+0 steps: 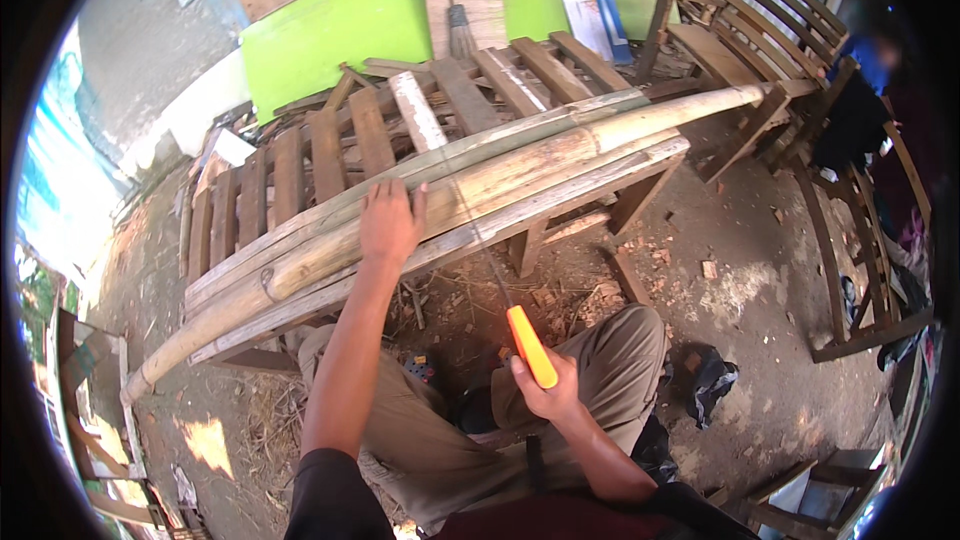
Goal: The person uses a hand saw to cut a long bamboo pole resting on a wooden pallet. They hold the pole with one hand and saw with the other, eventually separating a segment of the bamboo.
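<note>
A long pale bamboo pole lies slantwise along the front of a slatted wooden bench, beside greenish bamboo strips. My left hand rests on the bamboo with its fingers stretched out and a little apart. Lower right, over my knees, my right hand is wrapped round the yellow-orange handle of a hand saw. The thin dark blade runs up from the handle and crosses the pole just right of my left hand. Whether its teeth have cut in, I cannot tell.
Wooden chairs stand at the far right, near a partly blurred person. A broom leans against boards behind the bench. Wood chips and a black plastic bag lie on the dirt floor.
</note>
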Tool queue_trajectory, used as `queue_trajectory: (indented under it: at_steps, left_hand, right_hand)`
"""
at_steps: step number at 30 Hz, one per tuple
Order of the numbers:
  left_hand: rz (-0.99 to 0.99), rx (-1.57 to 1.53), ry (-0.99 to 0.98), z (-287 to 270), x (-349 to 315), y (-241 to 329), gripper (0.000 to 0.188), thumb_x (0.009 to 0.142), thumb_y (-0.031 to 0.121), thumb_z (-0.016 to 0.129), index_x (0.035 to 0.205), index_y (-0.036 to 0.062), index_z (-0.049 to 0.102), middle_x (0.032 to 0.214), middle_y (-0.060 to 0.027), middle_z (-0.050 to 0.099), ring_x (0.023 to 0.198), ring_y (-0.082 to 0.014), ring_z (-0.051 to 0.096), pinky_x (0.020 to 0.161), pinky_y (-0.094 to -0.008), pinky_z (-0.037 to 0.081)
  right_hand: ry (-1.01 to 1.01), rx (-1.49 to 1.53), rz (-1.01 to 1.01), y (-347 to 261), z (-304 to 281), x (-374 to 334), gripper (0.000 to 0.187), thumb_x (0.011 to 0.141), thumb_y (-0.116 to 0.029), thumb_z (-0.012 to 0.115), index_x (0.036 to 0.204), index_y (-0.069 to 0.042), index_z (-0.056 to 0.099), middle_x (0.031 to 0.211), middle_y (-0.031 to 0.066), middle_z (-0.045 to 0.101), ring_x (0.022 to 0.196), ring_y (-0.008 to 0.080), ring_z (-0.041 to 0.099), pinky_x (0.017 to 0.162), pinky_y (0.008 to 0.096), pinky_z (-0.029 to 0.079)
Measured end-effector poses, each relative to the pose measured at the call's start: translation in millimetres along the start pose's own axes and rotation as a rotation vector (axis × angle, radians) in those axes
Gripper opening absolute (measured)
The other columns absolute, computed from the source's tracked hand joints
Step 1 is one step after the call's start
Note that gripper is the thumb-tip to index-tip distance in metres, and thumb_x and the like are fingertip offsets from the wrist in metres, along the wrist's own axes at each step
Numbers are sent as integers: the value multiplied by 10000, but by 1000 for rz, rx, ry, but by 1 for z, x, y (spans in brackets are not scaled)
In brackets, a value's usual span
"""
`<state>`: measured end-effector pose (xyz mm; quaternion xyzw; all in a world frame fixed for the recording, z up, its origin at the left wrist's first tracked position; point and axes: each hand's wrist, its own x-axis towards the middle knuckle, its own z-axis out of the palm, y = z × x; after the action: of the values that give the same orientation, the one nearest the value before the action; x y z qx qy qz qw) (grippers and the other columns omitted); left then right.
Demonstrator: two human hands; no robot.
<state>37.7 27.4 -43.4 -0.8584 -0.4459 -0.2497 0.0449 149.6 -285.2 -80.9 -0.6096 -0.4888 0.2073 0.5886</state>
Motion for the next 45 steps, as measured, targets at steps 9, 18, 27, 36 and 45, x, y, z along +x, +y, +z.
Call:
queue_trajectory:
  at_steps: [9,18,27,36,45]
  left_hand:
    - [-66,-7,7,-5,-1,5,415,1037,379,503,989,-8,647,1006,-189,678,1046,-372,618,928,-498,474]
    - [-25,8,101,-1,-2,10,372,1001,345,552,937,6,690,990,-154,673,972,-321,650,862,-469,513]
    - [79,-15,124,9,18,-9,309,977,268,578,884,-8,683,968,-161,666,980,-347,646,877,-476,507]
    - [81,-70,133,18,27,-17,288,947,236,604,808,-5,677,911,-155,644,904,-343,646,842,-477,525]
    - [50,-57,81,23,57,-38,285,912,280,591,933,7,671,1029,-153,666,990,-331,648,893,-484,514]
  right_hand:
    - [40,26,43,11,-8,-14,135,886,-87,733,856,11,645,615,87,579,490,189,577,506,313,449]
    - [-29,172,31,4,-9,0,310,947,-280,705,972,19,628,684,48,624,573,119,593,546,278,465]
    - [-7,240,34,8,-4,22,525,946,-493,683,980,25,609,703,39,637,627,112,623,588,271,503]
    - [-22,256,56,5,7,46,519,942,-481,702,972,31,618,704,35,640,631,114,631,606,277,517]
    - [-42,267,82,-8,13,74,477,958,-437,690,1002,32,613,709,34,638,631,95,626,588,257,500]
